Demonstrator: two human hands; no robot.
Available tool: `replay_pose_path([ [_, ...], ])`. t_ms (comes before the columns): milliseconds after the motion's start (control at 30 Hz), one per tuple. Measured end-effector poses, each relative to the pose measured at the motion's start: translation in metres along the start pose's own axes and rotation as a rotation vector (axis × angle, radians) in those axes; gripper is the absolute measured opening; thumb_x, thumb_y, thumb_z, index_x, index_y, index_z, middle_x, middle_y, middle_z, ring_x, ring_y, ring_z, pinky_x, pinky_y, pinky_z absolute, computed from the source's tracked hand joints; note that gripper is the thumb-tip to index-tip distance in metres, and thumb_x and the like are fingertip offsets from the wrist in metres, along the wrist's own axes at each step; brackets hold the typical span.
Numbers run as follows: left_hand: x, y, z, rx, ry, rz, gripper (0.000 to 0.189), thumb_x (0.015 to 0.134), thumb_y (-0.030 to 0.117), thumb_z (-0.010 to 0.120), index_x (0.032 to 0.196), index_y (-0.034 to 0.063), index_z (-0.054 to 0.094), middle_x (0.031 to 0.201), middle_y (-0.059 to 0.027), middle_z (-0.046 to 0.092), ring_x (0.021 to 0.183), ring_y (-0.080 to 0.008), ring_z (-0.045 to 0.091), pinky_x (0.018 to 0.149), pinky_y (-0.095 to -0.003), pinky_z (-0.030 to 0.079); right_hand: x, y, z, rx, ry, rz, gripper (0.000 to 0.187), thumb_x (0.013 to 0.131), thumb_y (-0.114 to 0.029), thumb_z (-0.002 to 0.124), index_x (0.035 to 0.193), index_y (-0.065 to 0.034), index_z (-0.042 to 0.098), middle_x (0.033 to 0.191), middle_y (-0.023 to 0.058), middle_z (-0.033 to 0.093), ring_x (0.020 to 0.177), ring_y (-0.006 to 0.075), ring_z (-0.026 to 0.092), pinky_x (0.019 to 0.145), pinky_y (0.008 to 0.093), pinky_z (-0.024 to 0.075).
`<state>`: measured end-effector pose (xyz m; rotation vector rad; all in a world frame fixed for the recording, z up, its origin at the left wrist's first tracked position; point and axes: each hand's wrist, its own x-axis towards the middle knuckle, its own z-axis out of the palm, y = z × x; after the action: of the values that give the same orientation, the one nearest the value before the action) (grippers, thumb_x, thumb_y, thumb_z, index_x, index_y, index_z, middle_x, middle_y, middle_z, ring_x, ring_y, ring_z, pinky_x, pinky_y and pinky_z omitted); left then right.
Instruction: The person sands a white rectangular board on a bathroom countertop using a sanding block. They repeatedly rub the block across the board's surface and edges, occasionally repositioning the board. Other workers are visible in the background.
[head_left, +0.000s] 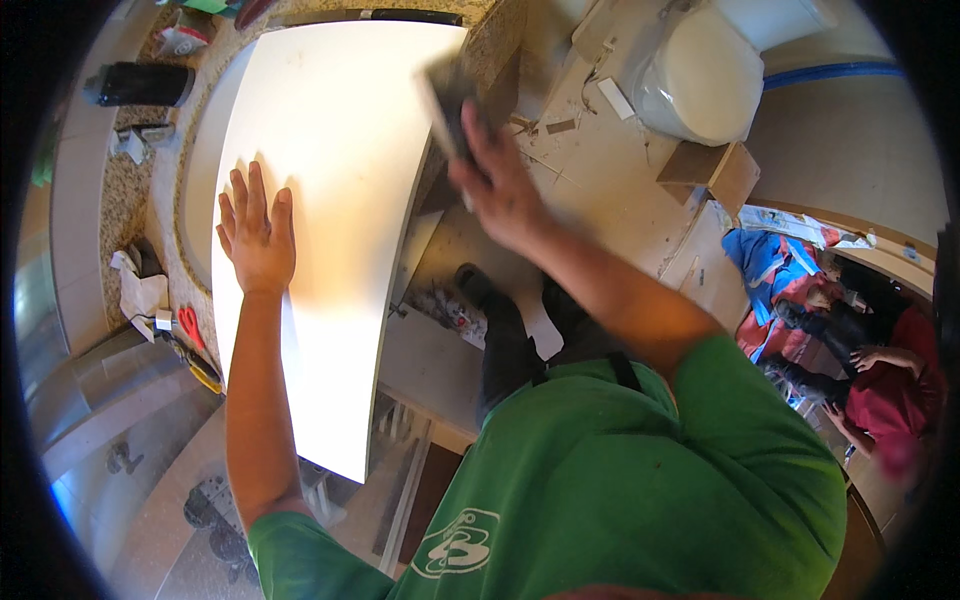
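Observation:
A long white panel (345, 150) lies across a granite countertop (161, 195) and over part of an oval sink (199, 180). My left hand (259, 244) rests flat on the panel near its left edge, fingers spread and holding nothing. At the panel's upper right edge, my right hand (501, 184) grips a dark flat block with a pale face (448, 97). Motion blur hides its details; it looks like a sanding block. Whether the block touches the panel edge, I cannot tell.
Red-handled scissors (190, 327) and a yellow-handled tool (204, 377) lie left of the panel. A black cylinder (146, 84) is farther up the counter. Debris litters the floor (592, 202) by a plastic-covered toilet (701, 75). Another person (889, 390) sits at far right, near a wooden box (712, 171).

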<state>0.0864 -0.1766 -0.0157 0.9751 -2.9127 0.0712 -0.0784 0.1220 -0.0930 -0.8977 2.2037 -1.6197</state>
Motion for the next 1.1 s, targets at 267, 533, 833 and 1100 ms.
replay_pose_path([
  [267, -0.001, -0.001, -0.001, -0.007, 0.019, 0.035, 0.068, 0.105, 0.062, 0.040, 0.164, 0.0310, 0.030, 0.172, -0.0077, 0.024, 0.158, -0.0381, 0.016, 0.126, -0.0579, 0.010, 0.065, 0.014, -0.008, 0.029, 0.180, -0.115, 0.074, 0.103, -0.049, 0.056, 0.164, -0.0155, 0.029, 0.123, 0.0284, 0.054, 0.106, 0.0412, 0.055, 0.096, 0.0499, 0.0473],
  [533, -0.001, -0.002, 0.000, -0.001, 0.006, 0.027, 0.069, 0.104, 0.064, 0.039, 0.164, 0.0308, 0.029, 0.172, -0.0079, 0.024, 0.158, -0.0385, 0.015, 0.125, -0.0585, 0.010, 0.001, -0.005, 0.004, -0.069, 0.064, -0.081, 0.073, 0.105, -0.045, 0.054, 0.166, -0.0181, 0.023, 0.128, 0.0291, 0.050, 0.114, 0.0395, 0.053, 0.108, 0.0503, 0.0422],
  [833, -0.001, 0.000, -0.001, 0.018, -0.004, 0.014, 0.069, 0.104, 0.065, 0.038, 0.164, 0.0309, 0.029, 0.172, -0.0073, 0.023, 0.159, -0.0376, 0.014, 0.126, -0.0585, 0.009, 0.122, 0.040, -0.028, -0.004, 0.179, -0.205, 0.072, 0.105, -0.046, 0.055, 0.165, -0.0206, 0.025, 0.135, 0.0300, 0.053, 0.119, 0.0426, 0.053, 0.107, 0.0486, 0.0420],
  [1100, -0.001, 0.000, -0.001, -0.002, 0.005, 0.029, 0.070, 0.104, 0.066, 0.038, 0.164, 0.0310, 0.030, 0.172, -0.0079, 0.024, 0.159, -0.0382, 0.014, 0.126, -0.0589, 0.009, -0.010, 0.000, -0.008, 0.016, -0.065, 0.046, 0.074, 0.103, -0.050, 0.056, 0.165, -0.0263, 0.024, 0.139, 0.0351, 0.045, 0.135, 0.0556, 0.043, 0.113, 0.0535, 0.0383],
])
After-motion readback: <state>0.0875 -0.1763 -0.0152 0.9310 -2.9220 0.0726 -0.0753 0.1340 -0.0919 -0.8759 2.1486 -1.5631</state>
